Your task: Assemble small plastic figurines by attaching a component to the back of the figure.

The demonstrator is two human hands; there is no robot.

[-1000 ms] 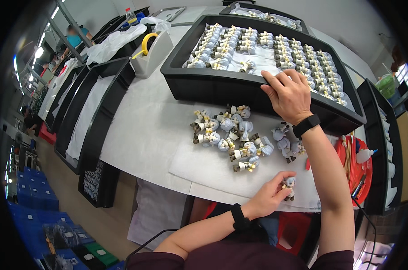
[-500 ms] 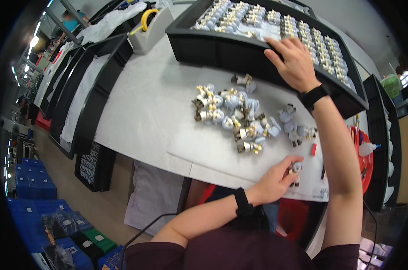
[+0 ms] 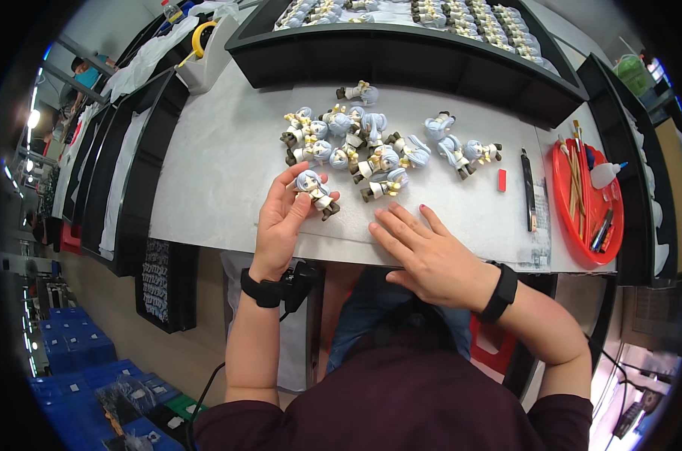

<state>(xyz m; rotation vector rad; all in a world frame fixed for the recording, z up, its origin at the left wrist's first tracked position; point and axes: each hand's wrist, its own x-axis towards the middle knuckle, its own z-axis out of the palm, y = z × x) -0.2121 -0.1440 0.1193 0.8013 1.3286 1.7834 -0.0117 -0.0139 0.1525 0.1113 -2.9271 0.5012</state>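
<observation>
My left hand (image 3: pixel 282 218) holds a small figurine (image 3: pixel 316 192) between thumb and fingers, just above the table's near part. It has pale blue hair, a white outfit and dark boots. Palm down, my right hand (image 3: pixel 423 252) is over the table's near edge with its fingers spread and nothing in them. Beyond both hands lies a pile of similar figurines (image 3: pixel 382 159), tumbled on their sides. A smaller group of figurines (image 3: pixel 453 154) rests right of the pile, and a single figurine (image 3: pixel 358 93) lies behind it.
Rows of figurines fill a black tray (image 3: pixel 401 71) at the back. On the right are a red block (image 3: pixel 502 180), a dark slim tool (image 3: pixel 529 192) and a red dish (image 3: pixel 592 252) with brushes and a bottle. A tape dispenser (image 3: pixel 205 68) stands back left, near black trays (image 3: pixel 153 120).
My right hand has come back from the black tray to the table's near edge. My left hand has moved left with the figurine and raised it. The view has shifted.
</observation>
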